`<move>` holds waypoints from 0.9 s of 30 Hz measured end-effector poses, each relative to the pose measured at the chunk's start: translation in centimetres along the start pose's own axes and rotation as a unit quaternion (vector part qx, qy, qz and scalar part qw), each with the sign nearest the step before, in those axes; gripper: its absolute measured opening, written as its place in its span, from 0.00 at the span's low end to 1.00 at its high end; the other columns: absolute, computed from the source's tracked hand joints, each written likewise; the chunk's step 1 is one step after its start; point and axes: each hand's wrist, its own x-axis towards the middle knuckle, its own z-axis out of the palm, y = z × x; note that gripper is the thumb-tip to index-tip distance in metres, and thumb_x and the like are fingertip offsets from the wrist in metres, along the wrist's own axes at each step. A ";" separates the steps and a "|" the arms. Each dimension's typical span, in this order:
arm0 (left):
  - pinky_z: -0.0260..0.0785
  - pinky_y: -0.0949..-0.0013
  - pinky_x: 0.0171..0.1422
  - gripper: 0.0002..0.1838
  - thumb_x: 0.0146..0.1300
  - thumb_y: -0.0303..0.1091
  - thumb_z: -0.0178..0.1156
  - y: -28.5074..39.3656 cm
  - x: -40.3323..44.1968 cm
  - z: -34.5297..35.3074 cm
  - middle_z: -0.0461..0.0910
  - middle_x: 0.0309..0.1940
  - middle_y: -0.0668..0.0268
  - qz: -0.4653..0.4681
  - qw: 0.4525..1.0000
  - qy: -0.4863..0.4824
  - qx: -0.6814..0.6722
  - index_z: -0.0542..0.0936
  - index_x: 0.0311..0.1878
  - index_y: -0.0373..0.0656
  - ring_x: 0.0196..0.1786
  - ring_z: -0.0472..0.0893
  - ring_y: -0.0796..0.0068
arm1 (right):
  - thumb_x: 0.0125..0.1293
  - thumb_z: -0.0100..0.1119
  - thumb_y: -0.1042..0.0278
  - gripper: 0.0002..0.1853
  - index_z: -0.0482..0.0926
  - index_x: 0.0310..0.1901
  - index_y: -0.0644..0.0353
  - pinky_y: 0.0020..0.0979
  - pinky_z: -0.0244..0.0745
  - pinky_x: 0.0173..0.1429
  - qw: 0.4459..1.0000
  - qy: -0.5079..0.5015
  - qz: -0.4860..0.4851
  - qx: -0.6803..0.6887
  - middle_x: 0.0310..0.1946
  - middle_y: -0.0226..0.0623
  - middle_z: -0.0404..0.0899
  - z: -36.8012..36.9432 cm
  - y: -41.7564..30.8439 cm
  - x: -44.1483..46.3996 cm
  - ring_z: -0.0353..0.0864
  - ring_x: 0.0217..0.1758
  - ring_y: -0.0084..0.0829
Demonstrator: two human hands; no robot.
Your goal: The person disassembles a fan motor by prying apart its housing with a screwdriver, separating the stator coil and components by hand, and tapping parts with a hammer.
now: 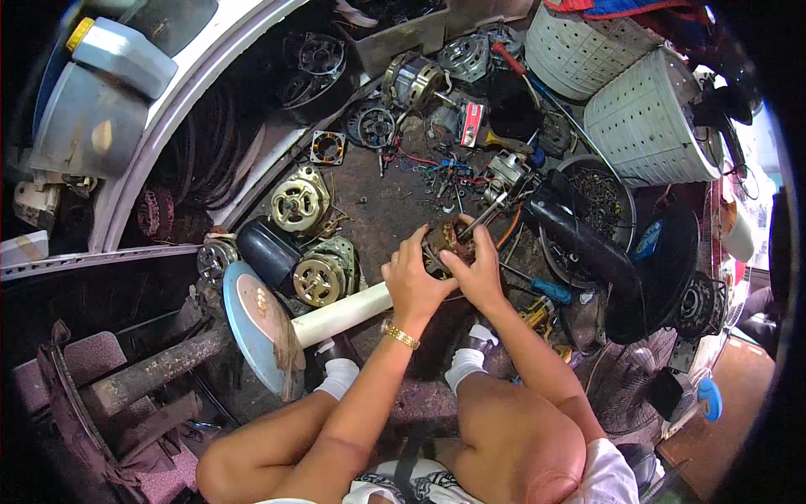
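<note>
Both hands grip a round motor part with copper-coloured windings point(454, 238) between my knees, above the dark floor. My left hand point(416, 281) is wrapped round its left side, with a gold watch on that wrist. Around its right side curl the fingers of my right hand point(479, 275). A metal shaft or rod point(485, 220) slants up from the part to the right. Just beneath my left hand is the end of a white pole point(344, 316) with a blue round base point(252, 323).
Brass-coloured motors point(300, 202) lie on the left. A bowl of screws point(598, 197) and a long black housing point(588, 239) stand on the right. White perforated drums point(651, 118) are at the upper right. A blue-handled screwdriver point(550, 290) lies beside my right forearm.
</note>
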 end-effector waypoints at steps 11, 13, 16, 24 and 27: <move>0.57 0.45 0.64 0.46 0.39 0.50 0.73 0.3 0.3 -0.1 0.73 0.53 0.58 0.006 1.000 -0.007 -0.004 0.64 0.61 0.41 0.57 0.73 0.57 | 0.46 0.71 0.60 0.35 0.70 0.56 0.64 0.34 0.71 0.57 0.998 -0.046 0.032 0.027 0.47 0.44 0.77 -0.6 -0.1 1.5 0.79 0.51 0.36; 0.59 0.46 0.62 0.46 0.39 0.50 0.73 0.4 0.1 0.3 0.73 0.53 0.57 0.010 1.000 0.003 -0.020 0.64 0.61 0.40 0.57 0.73 0.57 | 0.46 0.71 0.61 0.34 0.69 0.55 0.64 0.34 0.71 0.57 0.996 -0.031 0.050 0.073 0.46 0.44 0.77 -0.2 0.7 1.3 0.78 0.50 0.35; 0.65 0.53 0.60 0.46 0.38 0.49 0.75 0.5 -0.2 0.6 0.76 0.51 0.52 -0.040 0.999 -0.015 -0.014 0.65 0.59 0.38 0.52 0.77 0.52 | 0.46 0.72 0.62 0.35 0.68 0.55 0.65 0.34 0.71 0.56 0.997 0.027 0.032 0.071 0.45 0.42 0.78 -0.4 0.6 1.8 0.78 0.49 0.33; 0.65 0.54 0.51 0.48 0.37 0.57 0.75 -0.8 -0.2 1.0 0.78 0.48 0.52 -0.040 0.999 -0.006 0.025 0.68 0.58 0.37 0.49 0.79 0.53 | 0.46 0.72 0.62 0.42 0.60 0.62 0.65 0.35 0.71 0.55 0.993 -0.005 0.058 0.099 0.44 0.44 0.78 0.2 1.3 3.2 0.79 0.48 0.33; 0.64 0.55 0.52 0.46 0.37 0.57 0.74 -0.8 0.9 0.7 0.80 0.47 0.55 -0.036 0.998 -0.016 0.043 0.68 0.58 0.40 0.50 0.79 0.56 | 0.44 0.74 0.63 0.54 0.46 0.69 0.65 0.34 0.71 0.55 0.988 0.021 0.069 0.133 0.44 0.44 0.78 0.2 1.5 4.6 0.79 0.47 0.34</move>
